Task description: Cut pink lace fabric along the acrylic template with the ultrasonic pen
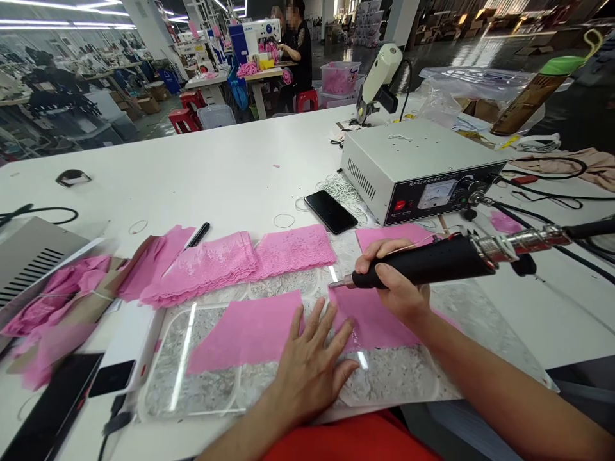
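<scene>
In the head view my right hand (403,288) grips a black ultrasonic cutting tool (427,261) with a metal tip and a cable behind. Its tip meets the upper left corner of a pink fabric piece (379,323). My left hand (312,358) lies flat with fingers spread, its fingertips over the gap between that piece and a second pink fabric piece (250,330) on the left. Both pieces rest on a clear-edged, marble-patterned board (398,381). Behind them are stacks of pink lace fabric (216,266), and part of another pink piece (394,235) shows beyond the tool.
A grey control box (423,166) with a dial stands behind the tool, its cables running right. A black phone (330,211) lies beside white elastic loops. Bundled pink fabric (72,294), a marker (198,235) and a white power bank (127,346) are at left. A person works farther back.
</scene>
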`<state>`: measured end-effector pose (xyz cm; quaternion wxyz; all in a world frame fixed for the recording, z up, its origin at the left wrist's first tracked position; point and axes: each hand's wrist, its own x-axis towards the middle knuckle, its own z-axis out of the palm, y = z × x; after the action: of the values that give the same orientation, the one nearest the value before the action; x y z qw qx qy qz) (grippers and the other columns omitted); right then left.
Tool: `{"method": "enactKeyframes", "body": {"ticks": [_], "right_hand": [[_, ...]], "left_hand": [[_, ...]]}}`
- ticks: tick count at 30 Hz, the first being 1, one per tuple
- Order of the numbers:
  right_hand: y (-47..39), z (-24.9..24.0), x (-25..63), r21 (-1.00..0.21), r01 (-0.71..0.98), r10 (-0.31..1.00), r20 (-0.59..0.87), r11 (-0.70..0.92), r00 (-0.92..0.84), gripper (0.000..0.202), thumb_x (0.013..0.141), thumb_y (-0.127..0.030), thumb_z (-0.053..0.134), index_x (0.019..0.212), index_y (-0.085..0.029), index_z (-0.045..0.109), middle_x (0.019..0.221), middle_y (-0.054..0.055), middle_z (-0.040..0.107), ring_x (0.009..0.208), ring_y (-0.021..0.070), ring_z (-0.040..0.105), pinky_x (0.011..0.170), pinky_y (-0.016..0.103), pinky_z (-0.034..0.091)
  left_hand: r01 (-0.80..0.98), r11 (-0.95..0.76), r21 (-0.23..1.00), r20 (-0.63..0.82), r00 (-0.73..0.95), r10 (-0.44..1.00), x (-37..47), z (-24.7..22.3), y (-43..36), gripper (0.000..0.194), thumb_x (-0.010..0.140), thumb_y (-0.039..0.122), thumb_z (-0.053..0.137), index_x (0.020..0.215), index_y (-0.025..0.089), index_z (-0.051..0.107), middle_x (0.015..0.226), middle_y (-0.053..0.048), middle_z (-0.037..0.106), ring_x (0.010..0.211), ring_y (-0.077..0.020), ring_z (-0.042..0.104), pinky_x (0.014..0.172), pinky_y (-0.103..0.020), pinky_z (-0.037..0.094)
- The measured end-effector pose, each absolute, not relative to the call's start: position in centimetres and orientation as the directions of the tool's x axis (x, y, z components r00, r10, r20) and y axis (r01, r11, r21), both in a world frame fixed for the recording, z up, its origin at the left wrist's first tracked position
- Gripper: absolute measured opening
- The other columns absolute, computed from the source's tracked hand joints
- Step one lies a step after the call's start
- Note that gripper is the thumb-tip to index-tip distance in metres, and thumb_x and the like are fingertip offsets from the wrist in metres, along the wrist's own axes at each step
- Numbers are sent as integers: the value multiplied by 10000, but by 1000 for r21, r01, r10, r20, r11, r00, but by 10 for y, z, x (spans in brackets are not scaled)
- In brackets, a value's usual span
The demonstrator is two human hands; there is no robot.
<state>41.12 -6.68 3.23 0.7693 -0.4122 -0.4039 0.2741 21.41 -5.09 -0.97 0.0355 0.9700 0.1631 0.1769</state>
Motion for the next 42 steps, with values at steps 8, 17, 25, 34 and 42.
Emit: {"method": "enactKeyframes", "body": {"ticks": [8, 17, 25, 34, 42], "right_hand": [[-73, 38, 413, -819, -164, 742, 388, 550, 547, 126, 721, -254, 642, 818, -234, 564, 777, -8, 560, 574, 124, 566, 536, 314, 510], [-75, 38, 407, -854, -119, 775, 390, 506, 497, 149, 733, -307, 651, 812, -247, 540, 763, -8, 542, 572, 133, 552, 513, 311, 497], [-75, 37, 407, -860, -103, 787, 401, 500, 469, 127, 763, -279, 645, 812, -241, 535, 775, -16, 559, 589, 127, 565, 528, 309, 515], [-84, 41, 409, -811, -250, 808, 392, 529, 439, 124, 743, -259, 668, 839, -223, 598, 768, -6, 576, 554, 114, 568, 511, 294, 499], [-90, 39, 409, -827, -262, 847, 396, 497, 355, 112, 773, -242, 651, 875, -228, 607, 773, -5, 580, 570, 125, 579, 495, 299, 514]], "left_hand": [[165, -979, 119, 422, 884, 200, 198, -4, -57, 349, 954, 296, 509, 1261, 137, 561, 1285, -111, 619, 1346, -264, 432, 1155, -476, 284], [169, -976, 139, 408, 888, 212, 194, -6, -58, 354, 958, 318, 502, 1264, 151, 559, 1279, -119, 623, 1333, -257, 453, 1143, -462, 320], [166, -974, 155, 420, 881, 217, 196, -5, -57, 337, 976, 343, 470, 1228, 152, 586, 1257, -76, 644, 1296, -263, 493, 1140, -458, 323], [152, -974, 165, 421, 883, 209, 194, -2, -57, 320, 973, 329, 480, 1217, 152, 587, 1252, -81, 647, 1302, -260, 486, 1133, -456, 329], [150, -971, 185, 451, 865, 219, 197, -3, -57, 318, 982, 334, 461, 1207, 148, 587, 1212, -73, 668, 1279, -262, 508, 1123, -457, 337]]}}
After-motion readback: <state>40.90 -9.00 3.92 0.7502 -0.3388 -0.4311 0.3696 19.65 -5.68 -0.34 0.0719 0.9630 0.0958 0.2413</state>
